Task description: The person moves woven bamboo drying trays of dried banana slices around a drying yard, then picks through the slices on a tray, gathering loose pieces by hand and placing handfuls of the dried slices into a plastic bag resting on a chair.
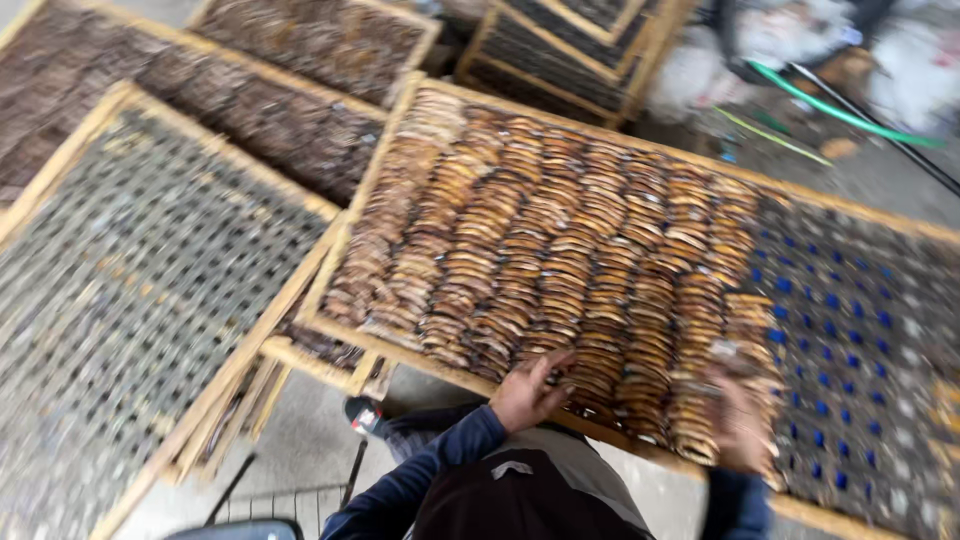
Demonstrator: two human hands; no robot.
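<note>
A wide wooden-framed mesh rack point(880, 330) fills the view from the centre out to 3 o'clock, its left two-thirds covered in overlapping rows of brown dried fish point(560, 250); the bare mesh lies at its 3 o'clock end. At 9 o'clock sits a second rack point(130, 280) with uncovered mesh, and toward 11 and 12 o'clock lie further racks point(300, 40) loaded with darker pieces. At 1 o'clock a green hose point(840, 112) crosses the ground. At 6 o'clock the person's left hand point(530, 390) rests with fingers spread on the fish at the rack's near edge, gripping nothing. The right hand point(742, 420), at 5 o'clock, is blurred over the fish rows; its grip cannot be told.
</note>
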